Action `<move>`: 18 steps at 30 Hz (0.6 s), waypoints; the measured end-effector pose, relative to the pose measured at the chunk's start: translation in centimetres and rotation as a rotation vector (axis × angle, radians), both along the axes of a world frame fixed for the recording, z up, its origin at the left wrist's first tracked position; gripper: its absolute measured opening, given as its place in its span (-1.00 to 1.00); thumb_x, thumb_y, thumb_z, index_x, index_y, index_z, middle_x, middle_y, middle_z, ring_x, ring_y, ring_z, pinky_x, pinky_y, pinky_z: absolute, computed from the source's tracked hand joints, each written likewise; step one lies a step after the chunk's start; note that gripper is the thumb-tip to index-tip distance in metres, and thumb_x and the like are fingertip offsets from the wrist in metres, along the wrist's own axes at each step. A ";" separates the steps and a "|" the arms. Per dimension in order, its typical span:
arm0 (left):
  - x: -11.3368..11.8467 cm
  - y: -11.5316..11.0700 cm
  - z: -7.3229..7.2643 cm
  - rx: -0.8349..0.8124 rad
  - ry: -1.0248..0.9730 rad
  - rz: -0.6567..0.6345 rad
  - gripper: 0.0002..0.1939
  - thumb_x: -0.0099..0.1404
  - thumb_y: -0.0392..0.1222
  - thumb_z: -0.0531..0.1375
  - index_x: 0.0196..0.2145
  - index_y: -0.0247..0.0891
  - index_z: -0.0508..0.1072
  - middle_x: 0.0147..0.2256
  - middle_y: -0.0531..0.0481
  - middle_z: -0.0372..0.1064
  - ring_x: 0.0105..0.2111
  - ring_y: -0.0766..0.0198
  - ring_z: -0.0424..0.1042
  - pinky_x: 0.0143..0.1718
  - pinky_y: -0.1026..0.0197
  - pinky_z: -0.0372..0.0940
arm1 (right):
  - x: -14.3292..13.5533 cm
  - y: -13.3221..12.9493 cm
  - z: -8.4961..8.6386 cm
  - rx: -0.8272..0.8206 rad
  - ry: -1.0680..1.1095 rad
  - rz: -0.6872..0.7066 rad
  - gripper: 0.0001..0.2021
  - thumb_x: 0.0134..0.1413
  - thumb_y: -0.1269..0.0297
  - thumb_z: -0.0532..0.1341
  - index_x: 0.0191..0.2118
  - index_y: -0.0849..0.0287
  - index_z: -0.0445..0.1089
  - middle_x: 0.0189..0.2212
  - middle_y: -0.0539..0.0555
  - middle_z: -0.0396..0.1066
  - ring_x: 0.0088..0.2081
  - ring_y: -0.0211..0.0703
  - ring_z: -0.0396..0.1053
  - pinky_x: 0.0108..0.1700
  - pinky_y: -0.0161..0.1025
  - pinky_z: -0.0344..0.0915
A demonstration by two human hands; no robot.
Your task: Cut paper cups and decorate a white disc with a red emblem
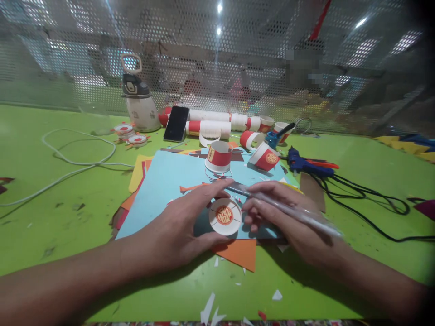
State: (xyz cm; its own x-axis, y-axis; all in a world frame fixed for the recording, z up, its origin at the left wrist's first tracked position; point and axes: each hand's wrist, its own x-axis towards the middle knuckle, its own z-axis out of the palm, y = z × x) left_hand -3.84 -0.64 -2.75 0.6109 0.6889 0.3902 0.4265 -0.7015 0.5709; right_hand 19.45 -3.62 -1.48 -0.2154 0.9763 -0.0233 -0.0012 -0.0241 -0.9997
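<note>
A small round white piece (pixel 225 217) with a red and gold emblem and dark lines on its rim is at the near part of the light blue sheet (pixel 159 181). My left hand (pixel 180 217) curves round its left side, thumb below and fingers above, holding it. In my right hand (pixel 285 208) lies a long thin tool with a clear handle (pixel 295 212), its dark metal end pointing left over the sheet. A red and white paper cup (pixel 218 157) stands just beyond my hands, and another cup (pixel 265 156) lies tilted to its right.
Behind are stacked cups (pixel 209 129), a black phone (pixel 176 123), a bottle (pixel 141 106) and two small decorated discs (pixel 137 139). A blue glue gun (pixel 309 164) with a black cord lies right. A white cable (pixel 78 170) loops at left; paper scraps lie in front.
</note>
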 end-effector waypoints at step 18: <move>0.2 0.8 -0.4 -0.202 0.028 -0.026 -0.19 0.13 -0.26 0.28 0.28 -0.10 0.04 0.08 -0.08 0.38 0.05 0.11 0.38 0.06 0.04 0.27 | -0.5 -0.1 -0.4 0.003 -0.102 0.064 -0.86 0.23 0.17 0.21 -0.30 0.11 0.40 -0.62 -0.10 0.42 -0.56 -0.36 0.35 -0.51 -0.42 0.27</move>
State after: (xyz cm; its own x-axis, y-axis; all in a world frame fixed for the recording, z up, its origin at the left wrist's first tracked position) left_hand -3.59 0.20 -3.15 0.6380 0.7355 0.2282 0.4275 -0.5847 0.6895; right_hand 18.95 -3.69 -1.93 -0.2742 0.9606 -0.0452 0.1020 -0.0177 -0.9946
